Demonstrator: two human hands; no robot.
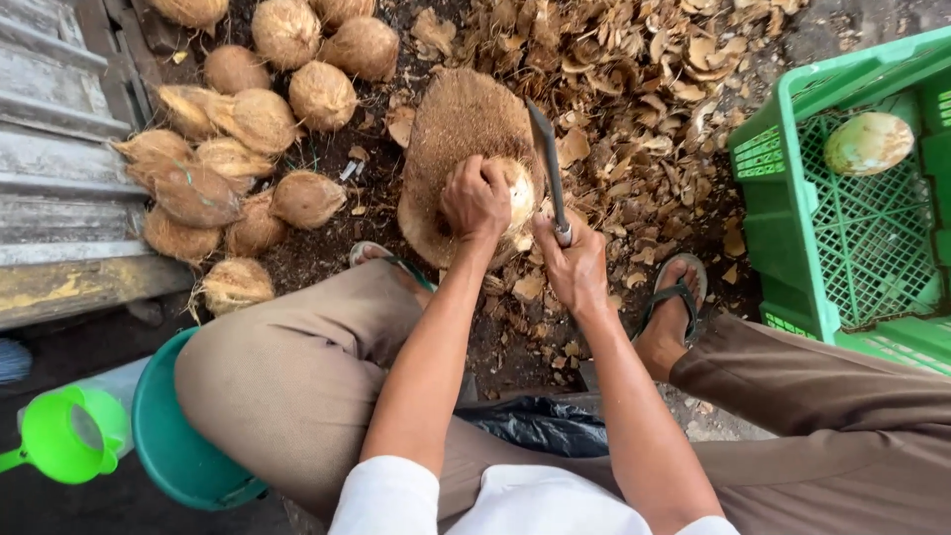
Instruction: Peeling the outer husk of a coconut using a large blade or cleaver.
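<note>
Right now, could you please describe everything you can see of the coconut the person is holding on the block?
The coconut is partly stripped: pale, cream-coloured flesh or shell shows on its right side, with brown fibre around it. It rests on a fibrous brown chopping block set on the husk-strewn ground. The left hand covers its top and left side in a firm grip. The right hand holds a dark knife, its blade upright beside the coconut's right edge; whether it touches is unclear.
</note>
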